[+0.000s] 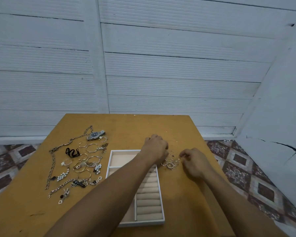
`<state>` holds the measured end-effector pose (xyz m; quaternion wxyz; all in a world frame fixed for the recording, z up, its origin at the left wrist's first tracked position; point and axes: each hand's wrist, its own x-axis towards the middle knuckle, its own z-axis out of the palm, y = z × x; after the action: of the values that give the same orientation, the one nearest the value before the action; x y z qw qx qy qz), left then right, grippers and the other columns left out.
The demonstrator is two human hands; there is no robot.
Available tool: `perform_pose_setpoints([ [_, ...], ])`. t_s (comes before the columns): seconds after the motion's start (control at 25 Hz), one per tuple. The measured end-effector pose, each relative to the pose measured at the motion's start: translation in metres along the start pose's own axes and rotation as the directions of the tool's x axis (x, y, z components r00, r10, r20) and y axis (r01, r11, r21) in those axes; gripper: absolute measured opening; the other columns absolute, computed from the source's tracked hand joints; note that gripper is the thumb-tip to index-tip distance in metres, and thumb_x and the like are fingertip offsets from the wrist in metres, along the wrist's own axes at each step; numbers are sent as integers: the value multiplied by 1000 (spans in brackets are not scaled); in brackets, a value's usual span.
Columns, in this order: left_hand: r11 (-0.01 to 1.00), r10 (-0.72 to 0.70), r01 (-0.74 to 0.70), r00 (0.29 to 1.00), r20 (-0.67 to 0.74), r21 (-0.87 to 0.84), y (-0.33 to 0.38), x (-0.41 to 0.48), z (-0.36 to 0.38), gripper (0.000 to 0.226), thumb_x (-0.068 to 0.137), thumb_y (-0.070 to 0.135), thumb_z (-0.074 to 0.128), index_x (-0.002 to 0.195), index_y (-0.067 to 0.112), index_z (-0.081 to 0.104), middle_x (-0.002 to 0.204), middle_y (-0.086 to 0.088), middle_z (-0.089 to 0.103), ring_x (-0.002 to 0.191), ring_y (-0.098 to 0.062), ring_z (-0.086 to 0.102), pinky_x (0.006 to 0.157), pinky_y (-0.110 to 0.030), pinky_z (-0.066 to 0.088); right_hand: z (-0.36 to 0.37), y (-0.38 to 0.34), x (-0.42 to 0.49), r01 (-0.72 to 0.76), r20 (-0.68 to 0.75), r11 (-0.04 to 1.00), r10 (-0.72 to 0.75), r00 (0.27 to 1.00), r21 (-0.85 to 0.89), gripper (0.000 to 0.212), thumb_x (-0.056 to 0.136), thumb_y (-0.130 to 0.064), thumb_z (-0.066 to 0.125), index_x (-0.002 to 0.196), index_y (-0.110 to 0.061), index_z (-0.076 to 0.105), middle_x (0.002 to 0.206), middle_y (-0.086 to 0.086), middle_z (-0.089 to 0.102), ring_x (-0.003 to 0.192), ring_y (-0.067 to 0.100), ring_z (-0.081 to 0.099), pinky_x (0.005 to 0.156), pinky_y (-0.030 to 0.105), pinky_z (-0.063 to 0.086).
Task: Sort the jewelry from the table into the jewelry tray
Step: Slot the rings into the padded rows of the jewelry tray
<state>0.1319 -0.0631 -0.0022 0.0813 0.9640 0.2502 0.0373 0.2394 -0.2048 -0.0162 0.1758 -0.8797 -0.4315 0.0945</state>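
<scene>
A white jewelry tray (111, 161) with beige compartments and ring rolls lies at the table's middle. My left forearm crosses over it, and my left hand (155, 148) sits past its far right corner with fingers curled down beside a cluster of small rings (171, 161); what it holds is hidden. My right hand (194, 162) is just right of the rings, its fingertips pinching one ring at the cluster's edge. Left of the tray lie a wristwatch (95, 135), a long chain necklace (53, 158), several bangles (91, 160), pearl pieces and bracelets.
The brown wooden table (186, 130) stands against a white slatted wall. Patterned floor tiles show on both sides. A black hair tie (72, 152) lies among the jewelry at the left.
</scene>
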Motion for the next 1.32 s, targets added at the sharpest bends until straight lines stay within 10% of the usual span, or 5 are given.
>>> perform_pose_setpoints([
  [1.32, 979, 34, -14, 995, 93, -201, -6, 19, -8, 17, 80, 33, 73, 93, 23, 68, 101, 8, 68, 106, -13, 55, 97, -38, 27, 3, -2, -14, 18, -160, 965, 25, 987, 262, 12, 88, -22, 64, 79, -22, 56, 68, -4, 60, 66, 16, 55, 58, 32, 42],
])
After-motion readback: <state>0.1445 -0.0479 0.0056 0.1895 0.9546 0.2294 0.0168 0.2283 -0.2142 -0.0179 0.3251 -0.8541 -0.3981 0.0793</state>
